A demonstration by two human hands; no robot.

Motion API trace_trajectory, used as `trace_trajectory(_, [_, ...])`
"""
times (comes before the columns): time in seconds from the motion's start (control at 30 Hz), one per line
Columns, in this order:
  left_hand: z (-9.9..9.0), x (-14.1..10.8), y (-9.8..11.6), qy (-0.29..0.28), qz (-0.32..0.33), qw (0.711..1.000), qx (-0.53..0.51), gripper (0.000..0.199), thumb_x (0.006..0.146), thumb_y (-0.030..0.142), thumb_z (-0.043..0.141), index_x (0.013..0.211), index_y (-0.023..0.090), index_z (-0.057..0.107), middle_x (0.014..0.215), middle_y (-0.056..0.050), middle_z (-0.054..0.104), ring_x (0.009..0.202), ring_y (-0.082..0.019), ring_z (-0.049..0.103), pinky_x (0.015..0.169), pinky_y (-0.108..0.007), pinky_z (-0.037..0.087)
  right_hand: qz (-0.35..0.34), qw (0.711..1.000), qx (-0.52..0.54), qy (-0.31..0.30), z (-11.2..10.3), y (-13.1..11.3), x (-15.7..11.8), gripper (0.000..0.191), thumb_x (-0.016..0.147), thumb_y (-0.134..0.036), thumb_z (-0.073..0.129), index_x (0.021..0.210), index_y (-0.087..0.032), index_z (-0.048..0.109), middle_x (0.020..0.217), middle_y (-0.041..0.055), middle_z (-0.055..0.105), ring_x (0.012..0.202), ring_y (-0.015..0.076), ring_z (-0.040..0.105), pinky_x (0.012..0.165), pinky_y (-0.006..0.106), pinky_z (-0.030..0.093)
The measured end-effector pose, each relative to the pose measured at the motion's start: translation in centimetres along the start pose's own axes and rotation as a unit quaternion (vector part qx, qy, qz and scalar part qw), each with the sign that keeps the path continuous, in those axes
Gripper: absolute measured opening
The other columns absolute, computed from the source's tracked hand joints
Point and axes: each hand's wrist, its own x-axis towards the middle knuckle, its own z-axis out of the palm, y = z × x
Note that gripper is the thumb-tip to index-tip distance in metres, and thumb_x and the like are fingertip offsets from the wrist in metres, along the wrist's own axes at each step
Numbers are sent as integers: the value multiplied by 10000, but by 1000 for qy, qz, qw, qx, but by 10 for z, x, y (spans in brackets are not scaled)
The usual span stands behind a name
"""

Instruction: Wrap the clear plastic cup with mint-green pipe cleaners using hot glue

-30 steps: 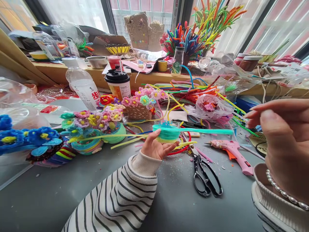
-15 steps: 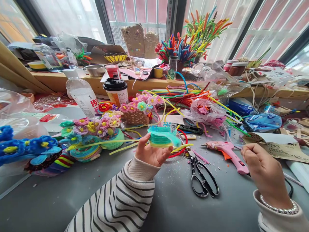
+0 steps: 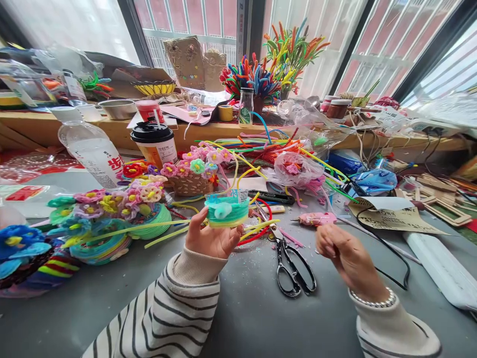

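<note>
Turquoise strands over a yellow band ringed a small cup (image 3: 227, 213), held upright just above the table (image 3: 257, 313) in a person's left hand (image 3: 210, 242). That hand was half curled — thumb at one side, fingers beneath the base — a hold that appeared to steady the cup while leaving its near wall in view. A pale turquoise tip (image 3: 223, 211) stood out from that wall toward the camera.

To the right, the right hand (image 3: 346, 251) hung well apart from the cup, fingers curled closed beside a pink glue gun (image 3: 316, 219). Whether they pinched anything thin or touched the gun's hidden grip could not be told from this angle. The nozzle pointed left, toward the cup's side of the table.

Black-handled scissors (image 3: 294, 271) lay between the hands, handles nearest the person, seemingly set for an easy pick-up. Behind the cup, a red loop (image 3: 267, 223) and yellow stems (image 3: 167, 236) crowded the space, and flower pots (image 3: 149, 223) bordered the left. A black cable (image 3: 406, 271) and printed paper (image 3: 402, 216) edged the right. The widest room for moving lay toward the person, between the two sleeves, with the scissors at its far side.
</note>
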Motion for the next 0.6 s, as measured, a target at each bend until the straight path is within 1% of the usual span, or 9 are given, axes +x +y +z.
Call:
trace_trajectory(0.1, [2,0,0,11,4,1000,4,803,635,348,630,1315,122,267,1060,-139,617,729,-146,645,658,-173,530,-7,997,55,-58,20,-9,1,392,783,-531,433,583,-196,390,503,-44,362,453,82,333,424,225,303])
trace_trajectory(0.17, [3,0,0,18,2,1000,-2,759,638,356,617,1283,90,317,1046,-148,620,718,-150,643,645,-179,536,-8,994,73,-83,26,-12,1,356,789,-501,461,631,-182,455,531,-30,415,466,82,374,428,221,324])
trace_trajectory(0.3, [3,1,0,22,4,1000,-5,715,654,372,583,1263,82,347,1041,-153,622,707,-152,644,639,-198,541,-8,992,84,-96,19,-9,0,266,785,-435,518,744,-173,524,612,-2,511,512,90,454,456,218,386])
trace_trajectory(0.37, [2,1,0,21,4,1000,-1,731,654,373,584,1274,83,330,1040,-155,622,711,-161,648,642,-211,544,-16,997,29,-65,8,-3,1,243,772,-419,535,827,-182,531,707,19,566,583,106,509,516,231,435])
trace_trajectory(0.43, [0,1,1,21,3,1000,-1,752,653,371,590,1288,83,308,1039,-153,622,720,-170,651,648,-217,546,-33,989,-140,19,-6,6,3,286,777,-450,492,896,-192,528,835,49,603,690,139,560,607,271,474])
trace_trajectory(0.47, [0,2,1,22,3,1000,-4,763,653,368,593,1295,83,295,1036,-149,623,728,-174,652,653,-216,546,-38,966,-246,72,-14,11,4,322,781,-481,451,904,-194,530,881,64,612,735,161,575,650,301,482])
trace_trajectory(0.5, [-1,2,1,24,4,1000,-7,772,655,364,596,1302,84,281,1031,-145,624,736,-175,653,660,-212,545,-31,945,-305,115,-22,16,6,354,778,-497,430,908,-185,533,920,89,610,783,193,576,705,351,474])
trace_trajectory(0.57, [-3,3,2,28,6,999,-16,787,659,357,598,1309,73,257,1022,-144,625,746,-172,653,669,-198,542,-14,909,-378,175,-34,26,10,434,734,-537,441,906,-150,534,965,155,588,906,283,540,820,465,405])
trace_trajectory(0.6, [-3,3,2,29,6,999,-19,788,662,357,595,1309,65,251,1021,-146,625,746,-170,652,668,-193,542,-4,897,-399,188,-39,30,13,468,704,-551,462,902,-133,534,977,186,577,958,323,513,856,500,363])
